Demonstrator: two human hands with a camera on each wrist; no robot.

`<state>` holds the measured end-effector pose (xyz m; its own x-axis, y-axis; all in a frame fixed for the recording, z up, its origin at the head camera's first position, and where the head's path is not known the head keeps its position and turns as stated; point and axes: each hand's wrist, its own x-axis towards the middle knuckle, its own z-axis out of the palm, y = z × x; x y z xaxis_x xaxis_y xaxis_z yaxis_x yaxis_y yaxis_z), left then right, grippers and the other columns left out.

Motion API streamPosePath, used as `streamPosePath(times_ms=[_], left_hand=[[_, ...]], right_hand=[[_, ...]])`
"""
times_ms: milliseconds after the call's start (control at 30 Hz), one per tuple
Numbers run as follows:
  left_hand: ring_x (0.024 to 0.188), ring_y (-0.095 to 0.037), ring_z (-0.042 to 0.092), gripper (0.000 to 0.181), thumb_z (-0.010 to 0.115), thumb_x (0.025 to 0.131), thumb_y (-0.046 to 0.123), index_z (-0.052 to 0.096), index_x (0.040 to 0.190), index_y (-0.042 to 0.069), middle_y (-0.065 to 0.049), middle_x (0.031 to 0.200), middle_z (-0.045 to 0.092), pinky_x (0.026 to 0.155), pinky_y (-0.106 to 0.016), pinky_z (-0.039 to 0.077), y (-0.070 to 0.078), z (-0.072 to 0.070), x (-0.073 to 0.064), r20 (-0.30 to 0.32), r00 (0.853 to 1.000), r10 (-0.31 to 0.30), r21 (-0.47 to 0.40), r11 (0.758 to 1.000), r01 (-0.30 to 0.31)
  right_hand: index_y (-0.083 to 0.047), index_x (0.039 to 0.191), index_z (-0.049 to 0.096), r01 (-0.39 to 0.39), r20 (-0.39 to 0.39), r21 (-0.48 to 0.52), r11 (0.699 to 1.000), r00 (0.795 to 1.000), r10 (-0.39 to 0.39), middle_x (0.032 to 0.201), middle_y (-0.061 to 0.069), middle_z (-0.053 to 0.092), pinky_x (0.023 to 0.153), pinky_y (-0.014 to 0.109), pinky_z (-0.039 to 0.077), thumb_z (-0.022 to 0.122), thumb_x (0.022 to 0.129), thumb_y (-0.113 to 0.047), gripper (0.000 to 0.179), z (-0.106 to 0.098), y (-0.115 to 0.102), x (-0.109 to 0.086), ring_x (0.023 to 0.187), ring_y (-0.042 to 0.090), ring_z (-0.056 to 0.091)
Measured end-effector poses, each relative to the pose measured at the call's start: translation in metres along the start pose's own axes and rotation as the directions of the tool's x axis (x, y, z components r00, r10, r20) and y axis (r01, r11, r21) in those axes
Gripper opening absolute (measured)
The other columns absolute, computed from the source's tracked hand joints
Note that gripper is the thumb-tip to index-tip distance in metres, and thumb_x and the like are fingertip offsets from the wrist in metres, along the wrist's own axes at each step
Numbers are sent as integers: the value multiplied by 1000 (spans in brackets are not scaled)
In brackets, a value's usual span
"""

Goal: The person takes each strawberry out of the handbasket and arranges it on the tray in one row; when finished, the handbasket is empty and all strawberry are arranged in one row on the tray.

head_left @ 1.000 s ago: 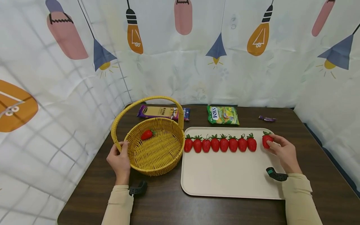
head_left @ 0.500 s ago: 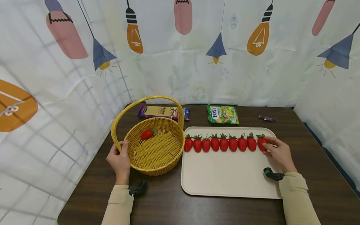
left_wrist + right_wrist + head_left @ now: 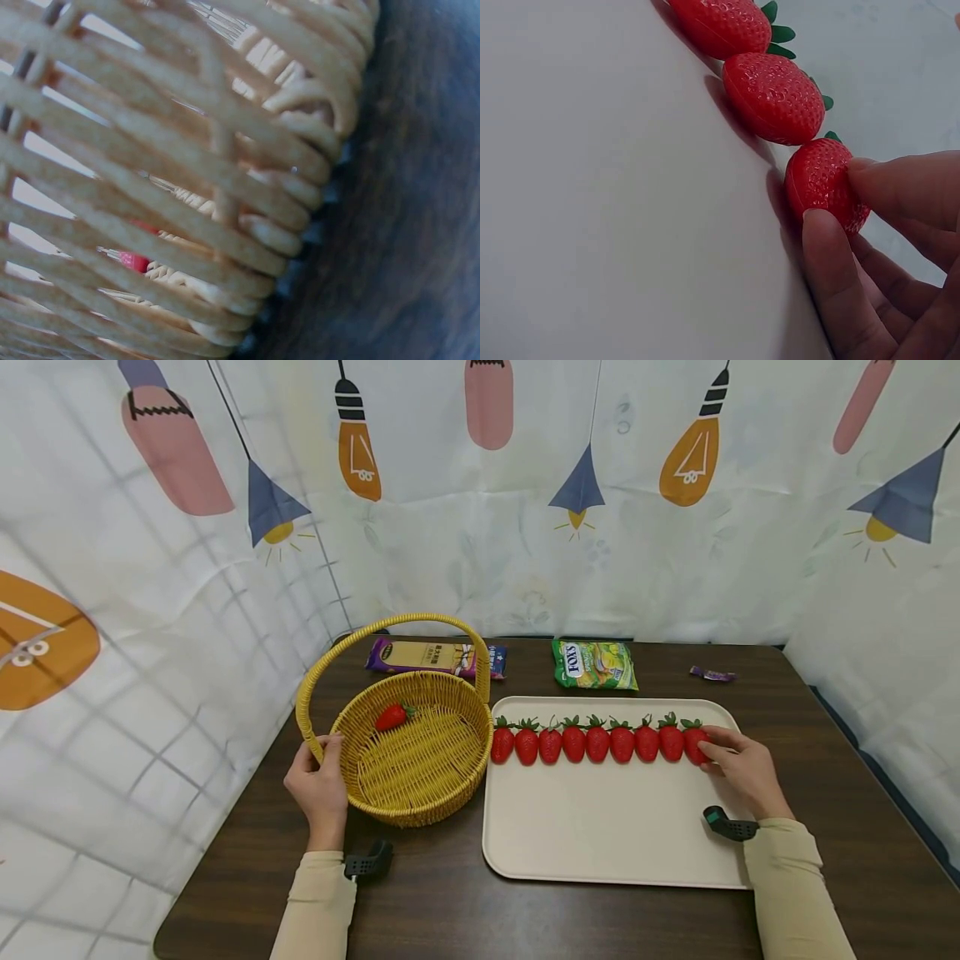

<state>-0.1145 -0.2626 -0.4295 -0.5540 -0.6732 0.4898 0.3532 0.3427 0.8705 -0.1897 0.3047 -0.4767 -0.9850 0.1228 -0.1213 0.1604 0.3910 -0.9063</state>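
Observation:
With thumb and fingers, my left hand (image 3: 321, 789) grips the yellow wicker basket (image 3: 420, 817) at the lower left end of its arched handle. One strawberry (image 3: 391, 718) lies inside the basket, toward the back left. My right hand (image 3: 742, 772) pinches the rightmost strawberry (image 3: 821, 180) between thumb and finger at the end of a row on the cream tray (image 3: 615, 827). Several strawberries (image 3: 597, 746) stand side by side in that row, green leaves toward the back. In the left wrist view the basket's woven wall (image 3: 187, 165) fills most of the picture, hiding the hand.
Behind the basket lies a purple and tan packet (image 3: 427, 657). A green FOX'S candy bag (image 3: 595, 666) sits behind the tray, and a small purple wrapped candy (image 3: 712, 675) is at the back right. Printed curtains (image 3: 480, 560) hang around the dark wooden table (image 3: 427, 910).
My right hand has moved left with its strawberry, from a gap at the tray's right side to beside the row's last strawberry. The left hand and basket have stayed still.

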Motion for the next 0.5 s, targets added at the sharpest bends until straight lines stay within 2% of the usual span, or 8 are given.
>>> streamPosePath(times_ms=[200, 333, 433, 500], left_hand=[[64, -2, 52, 19, 68, 91, 7, 69, 91, -12, 10, 78, 66, 57, -17, 40, -1, -1, 0, -1, 1000, 4, -3, 1000, -4], [64, -2, 52, 22, 68, 91, 11, 69, 91, -12, 11, 77, 65, 56, -17, 39, -2, -1, 0, 1, 1000, 6, -5, 1000, -6], [64, -2, 52, 26, 69, 92, 14, 69, 91, -12, 8, 77, 65, 57, -17, 39, -2, -1, 0, 1, 1000, 5, -3, 1000, -5], [65, -4, 53, 28, 69, 92, 16, 69, 91, -12, 3, 78, 66, 57, -17, 40, -2, 0, 0, 1, 1000, 3, -3, 1000, -3]], right_hand=[[1, 143, 44, 6, -31, -8, 1000, 999, -6, 135, 24, 46, 72, 22, 55, 54, 100, -34, 56, 1, -1, 0, 81, 1, 59], [1, 140, 48, -6, -110, -22, 1000, 994, 4, 131, 20, 49, 68, 20, 54, 52, 100, -34, 53, 0, -3, -2, 74, 3, 63], [-2, 137, 52, -30, -187, -38, 999, 982, 22, 122, 9, 54, 64, 18, 53, 51, 100, -36, 51, -2, -6, -4, 68, 5, 65], [-3, 135, 54, -36, -230, -14, 999, 973, 32, 113, -1, 56, 64, 17, 52, 52, 100, -36, 49, -3, -10, -5, 70, 6, 65]])
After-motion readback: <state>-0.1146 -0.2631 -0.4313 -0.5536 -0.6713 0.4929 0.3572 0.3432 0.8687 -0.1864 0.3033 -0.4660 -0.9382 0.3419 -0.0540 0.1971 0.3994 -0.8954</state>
